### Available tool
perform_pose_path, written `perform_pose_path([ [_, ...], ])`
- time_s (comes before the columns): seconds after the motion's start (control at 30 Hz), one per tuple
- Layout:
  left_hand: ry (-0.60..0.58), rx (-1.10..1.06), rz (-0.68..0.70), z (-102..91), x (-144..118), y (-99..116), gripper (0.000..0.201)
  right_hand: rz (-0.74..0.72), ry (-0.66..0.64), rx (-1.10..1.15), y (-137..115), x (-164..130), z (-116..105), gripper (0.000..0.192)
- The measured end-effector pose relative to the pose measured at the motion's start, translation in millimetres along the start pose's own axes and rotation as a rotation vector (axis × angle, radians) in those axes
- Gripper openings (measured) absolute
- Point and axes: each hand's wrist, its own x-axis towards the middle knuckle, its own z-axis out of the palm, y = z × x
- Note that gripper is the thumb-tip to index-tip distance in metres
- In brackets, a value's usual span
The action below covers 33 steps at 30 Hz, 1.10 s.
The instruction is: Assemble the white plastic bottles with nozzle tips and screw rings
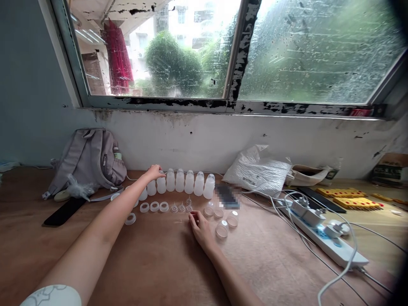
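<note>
Wood table (pixel 153 263); hands apart. Left hand (pixel 155 172) at top of bottle (pixel 161 185), right hand (pixel 200 228) by teats (pixel 181 208), grips unclear. Mailer (pixel 267 163) label (pixel 252 178) unreadable.

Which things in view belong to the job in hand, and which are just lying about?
Likely in the job:
- bottles, left hand at one's top
- white rings
- clear teats, right hand beside them
- clear domed caps

Apparently lying about:
- backpack
- silver package
- power strip
- yellow pieces
</note>
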Motion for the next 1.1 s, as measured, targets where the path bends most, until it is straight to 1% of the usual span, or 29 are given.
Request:
perform_pose_path([
  [0.2, 0.032, -0.023, 0.003, 8.2, -2.8, -5.5, 0.050, 0.000, 0.001, -0.005, 3.1, 1.4, 1.6, 0.025],
  [0.37, 0.072, -0.023, 0.024, 11.6, -8.9, -5.5, 0.049, -0.006, -0.016, -0.035, 4.3, 1.6, 2.3, 0.024],
  [0.43, 0.116, -0.022, 0.039, 10.5, -12.1, -3.4, 0.052, -0.028, -0.017, -0.074, 5.1, 1.5, 2.3, 0.024],
  [0.5, 0.192, -0.020, 0.065, 8.4, -18.0, 0.4, 0.056, -0.063, -0.015, -0.172, 7.0, 1.3, 2.6, 0.025],
  [0.57, 0.277, -0.019, 0.103, 7.7, -29.2, 5.5, 0.050, -0.098, -0.020, -0.309, 10.2, 0.9, 3.6, 0.026],
  [0.63, 0.331, -0.016, 0.147, 12.4, -47.2, 10.7, 0.037, -0.111, -0.043, -0.433, 14.2, 1.0, 5.8, 0.029],
  [0.7, 0.339, -0.007, 0.190, 25.1, -71.4, 14.1, 0.028, -0.095, -0.081, -0.527, 17.8, 2.1, 9.0, 0.035],
  [0.8, 0.304, 0.021, 0.255, 57.1, -111.3, 13.0, 0.018, -0.056, -0.149, -0.614, 20.8, 6.9, 13.7, 0.043],
  [0.87, 0.336, 0.094, 0.290, 80.1, -133.0, 8.9, 0.021, -0.050, -0.171, -0.631, 21.3, 11.4, 15.4, 0.042],
  [0.93, 0.357, 0.111, 0.280, 98.1, -147.6, 5.3, 0.020, -0.076, -0.157, -0.612, 21.2, 15.4, 15.2, 0.038],
  [1.0, 0.388, 0.014, 0.245, 108.3, -156.0, 5.7, 0.015, -0.125, -0.106, -0.555, 20.3, 17.6, 13.1, 0.034],
  [1.03, 0.395, -0.086, 0.237, 110.7, -158.9, 8.2, 0.013, -0.151, -0.071, -0.514, 19.4, 17.9, 11.6, 0.032],
  [1.1, 0.378, -0.393, 0.216, 112.1, -164.2, 17.9, 0.014, -0.181, 0.003, -0.416, 15.8, 16.5, 8.2, 0.028],
])
